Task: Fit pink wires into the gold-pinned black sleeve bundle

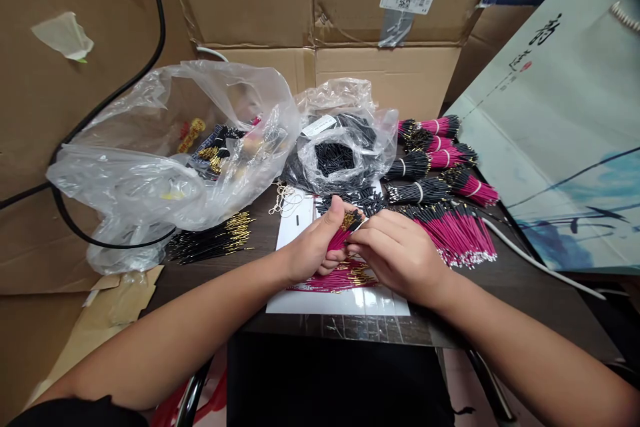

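Note:
My left hand is closed around a small bunch of pink wires with black sleeves and gold tips, held upright over a white sheet. My right hand is beside it, fingers curled and pinching at the same bunch. Loose pink wires lie on the sheet under both hands. A spread of pink wires with white ends lies just right of my right hand.
Banded bundles of pink and black wires lie at the back right. A clear bag of black sleeves and a larger clear bag stand behind. Black wires with gold tips lie left. Cardboard boxes surround the dark table.

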Tool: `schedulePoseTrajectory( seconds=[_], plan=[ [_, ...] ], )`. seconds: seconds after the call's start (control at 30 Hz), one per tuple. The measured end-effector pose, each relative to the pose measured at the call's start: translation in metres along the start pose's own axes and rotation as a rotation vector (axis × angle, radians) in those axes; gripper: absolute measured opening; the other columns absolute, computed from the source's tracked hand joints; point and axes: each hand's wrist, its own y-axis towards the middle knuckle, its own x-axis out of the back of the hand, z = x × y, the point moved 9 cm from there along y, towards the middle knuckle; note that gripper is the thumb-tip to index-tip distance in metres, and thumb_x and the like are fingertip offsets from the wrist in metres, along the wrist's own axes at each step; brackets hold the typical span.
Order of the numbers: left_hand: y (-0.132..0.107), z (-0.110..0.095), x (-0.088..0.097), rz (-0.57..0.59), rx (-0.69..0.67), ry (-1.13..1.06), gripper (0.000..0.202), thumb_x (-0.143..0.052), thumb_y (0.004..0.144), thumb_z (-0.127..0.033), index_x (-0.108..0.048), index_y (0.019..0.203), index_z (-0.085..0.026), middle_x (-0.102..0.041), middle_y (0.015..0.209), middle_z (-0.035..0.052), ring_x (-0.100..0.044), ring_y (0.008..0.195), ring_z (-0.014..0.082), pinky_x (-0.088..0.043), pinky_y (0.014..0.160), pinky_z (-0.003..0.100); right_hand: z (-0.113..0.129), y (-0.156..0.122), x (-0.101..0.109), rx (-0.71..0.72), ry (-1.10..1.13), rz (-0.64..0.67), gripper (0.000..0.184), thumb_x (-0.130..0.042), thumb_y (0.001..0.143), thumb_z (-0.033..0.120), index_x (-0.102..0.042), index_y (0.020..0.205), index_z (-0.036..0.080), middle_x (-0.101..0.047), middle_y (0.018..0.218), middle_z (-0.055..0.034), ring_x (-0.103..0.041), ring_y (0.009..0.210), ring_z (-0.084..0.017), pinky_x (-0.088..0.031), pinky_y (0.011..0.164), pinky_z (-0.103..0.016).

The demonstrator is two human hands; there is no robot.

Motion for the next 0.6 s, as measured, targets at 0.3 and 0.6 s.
schedulePoseTrajectory(
  seconds=[0.3, 0.6],
  plan=[
    [-0.0024, -0.0014, -0.0042, 0.045, -0.009, 0.029, 0.067, -0.017, 0.082, -0.078, -0.043, 0.111, -0.023, -0.029, 0.053, -0.0094, -0.014, 0.038, 0.0038, -0.016, 0.035, 0.011, -0.0040, -0.0027, 0.0037, -0.061, -0.001, 0.001, 0.007, -0.055, 0.088, 0.021, -0.060, 0.087, 0.016, -0.054, 0.069, -0.0011, -0.044, 0.065, -0.013, -0.037, 0.064, -0.029],
    [-0.0027, -0.0024, -0.0071, 0.084, -0.002, 0.009, 0.065, -0.018, 0.083, -0.077, -0.042, 0.111, -0.023, -0.028, 0.052, -0.0099, -0.012, 0.039, 0.0042, -0.015, 0.035, 0.011, -0.0104, -0.0025, 0.0070, -0.108, 0.124, -0.034, 0.012, -0.062, 0.085, 0.023, -0.060, 0.093, 0.014, -0.062, 0.075, -0.0028, -0.050, 0.066, -0.012, -0.043, 0.065, -0.029]
  ],
)
